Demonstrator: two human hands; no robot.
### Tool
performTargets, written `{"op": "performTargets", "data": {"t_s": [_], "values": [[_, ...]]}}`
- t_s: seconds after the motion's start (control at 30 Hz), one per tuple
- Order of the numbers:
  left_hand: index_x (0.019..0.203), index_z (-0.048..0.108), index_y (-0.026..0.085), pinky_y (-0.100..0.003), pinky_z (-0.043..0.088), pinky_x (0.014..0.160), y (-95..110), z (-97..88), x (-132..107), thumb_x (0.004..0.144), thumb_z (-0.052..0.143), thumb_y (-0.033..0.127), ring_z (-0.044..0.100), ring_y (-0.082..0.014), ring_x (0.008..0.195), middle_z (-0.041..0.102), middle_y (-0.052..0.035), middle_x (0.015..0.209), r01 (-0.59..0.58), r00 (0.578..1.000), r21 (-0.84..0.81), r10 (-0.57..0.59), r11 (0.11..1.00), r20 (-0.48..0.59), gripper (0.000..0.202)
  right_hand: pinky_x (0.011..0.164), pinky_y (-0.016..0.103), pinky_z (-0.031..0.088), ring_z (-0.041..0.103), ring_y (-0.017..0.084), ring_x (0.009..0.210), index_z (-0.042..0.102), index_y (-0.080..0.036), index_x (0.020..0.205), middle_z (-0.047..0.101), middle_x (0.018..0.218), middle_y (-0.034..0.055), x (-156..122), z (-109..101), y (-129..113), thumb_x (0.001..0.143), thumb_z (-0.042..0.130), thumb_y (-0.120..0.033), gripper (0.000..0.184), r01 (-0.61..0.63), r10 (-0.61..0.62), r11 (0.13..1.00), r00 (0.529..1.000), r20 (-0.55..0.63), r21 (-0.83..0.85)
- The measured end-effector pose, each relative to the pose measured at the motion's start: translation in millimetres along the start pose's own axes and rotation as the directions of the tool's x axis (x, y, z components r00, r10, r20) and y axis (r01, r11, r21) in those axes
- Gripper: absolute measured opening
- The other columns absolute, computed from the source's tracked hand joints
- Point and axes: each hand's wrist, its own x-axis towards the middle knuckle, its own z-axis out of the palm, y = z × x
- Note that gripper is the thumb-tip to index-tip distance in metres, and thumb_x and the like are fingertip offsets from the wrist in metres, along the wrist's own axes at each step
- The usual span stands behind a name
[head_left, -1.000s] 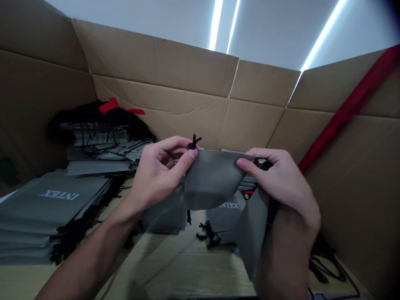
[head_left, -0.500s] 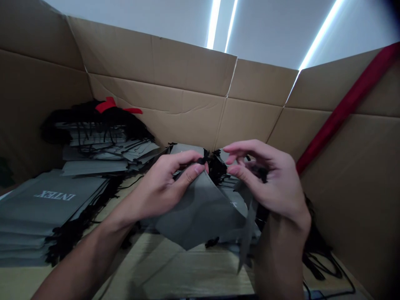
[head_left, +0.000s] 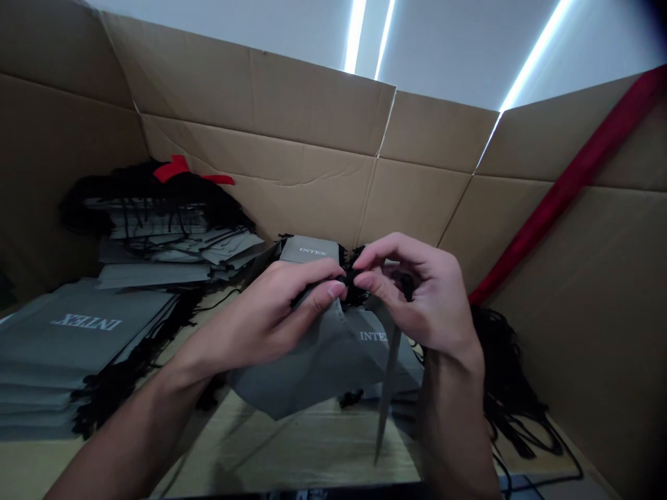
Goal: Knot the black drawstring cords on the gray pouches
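Observation:
A grey fabric bag with a black drawstring hangs between my hands at the middle of the view. My left hand pinches the bag's top corner between thumb and fingers. My right hand pinches the black cord knot at the same corner, fingertips almost touching the left thumb. A narrow grey strip hangs down under my right hand. More grey bags printed INTEX lie just behind my hands.
Brown cardboard walls surround the work surface. A flat stack of grey INTEX bags lies at left, with a messier pile under black cords and a red ribbon behind it. Loose black cords lie at right. A red band crosses the right wall.
My hands have come together from holding the bag's top edge stretched wide. The bag has dropped and folded, and my right fingers moved left onto the cord knot.

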Motion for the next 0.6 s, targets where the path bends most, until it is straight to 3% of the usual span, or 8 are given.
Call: {"op": "performTargets", "data": {"t_s": [0.07,0.17,0.3,0.43,0.5,0.6], "values": [[0.102,0.07,0.021,-0.025,0.042,0.066,-0.8,-1.6,-0.2,0.117,0.052,0.039,0.051,-0.0137,0.068,0.061,0.0025,0.078,0.029,1.0,0.008,-0.029,1.0,-0.002,0.03,0.063,0.027,0.05,0.063,0.017,0.073,0.076,-0.024,0.103,0.07,0.086,0.0002,-1.9,-5.6,-0.6,0.095,0.088,-0.038,0.02,-0.065,0.063,0.997,0.997,0.04,0.043],[0.1,0.07,0.022,-0.027,0.042,0.066,-0.3,-4.1,0.3,0.117,0.051,0.042,0.052,-0.0152,0.067,0.062,0.002,0.077,0.077,0.997,0.022,-0.077,0.997,-0.004,0.032,0.073,0.033,0.05,0.062,0.023,0.087,0.07,-0.024,0.101,0.068,0.097,0.0047,-3.5,-15.0,1.3,0.103,0.069,-0.053,0.03,-0.091,0.073,0.987,0.988,0.138,0.132],[0.101,0.071,0.023,-0.027,0.045,0.069,0.3,-6.5,0.7,0.116,0.05,0.044,0.056,-0.0166,0.069,0.067,0.001,0.08,0.104,0.995,0.023,-0.104,0.994,-0.005,0.034,0.072,0.035,0.046,0.057,0.022,0.084,0.066,-0.024,0.095,0.063,0.092,0.0042,-2.9,-20.1,3.5,0.111,0.058,-0.049,0.031,-0.065,0.058,0.997,0.991,0.118,0.053],[0.107,0.074,0.023,-0.027,0.045,0.069,-1.8,-8.6,-0.1,0.117,0.051,0.044,0.058,-0.0165,0.07,0.069,0.0012,0.082,0.095,0.995,0.02,-0.095,0.995,-0.003,0.033,0.07,0.03,0.052,0.066,0.018,0.082,0.076,-0.023,0.097,0.073,0.091,0.0028,-0.4,-15.6,1.8,0.109,0.073,-0.036,0.018,0.011,-0.015,0.999,0.993,0.114,0.041],[0.109,0.076,0.023,-0.027,0.045,0.068,-3.3,-10.1,0.2,0.117,0.051,0.044,0.059,-0.0166,0.069,0.07,0.0013,0.083,0.101,0.995,0.03,-0.101,0.994,-0.002,0.033,0.069,0.028,0.059,0.074,0.018,0.079,0.077,-0.023,0.096,0.078,0.089,0.0018,0.7,-10.4,0.9,0.1,0.087,-0.031,0.014,0.007,-0.011,0.993,0.999,0.03,0.121],[0.109,0.077,0.024,-0.027,0.047,0.072,-5.9,-13.0,2.2,0.116,0.05,0.046,0.065,-0.0179,0.077,0.077,-0.0001,0.092,0.12,0.993,0.023,-0.12,0.993,0.023,0.036,0.069,0.029,0.068,0.084,0.021,0.081,0.076,-0.025,0.099,0.084,0.089,0.0006,0.7,0.7,0.4,0.089,0.097,-0.022,0.023,0.045,-0.019,0.982,0.99,-0.14,0.184]]}}
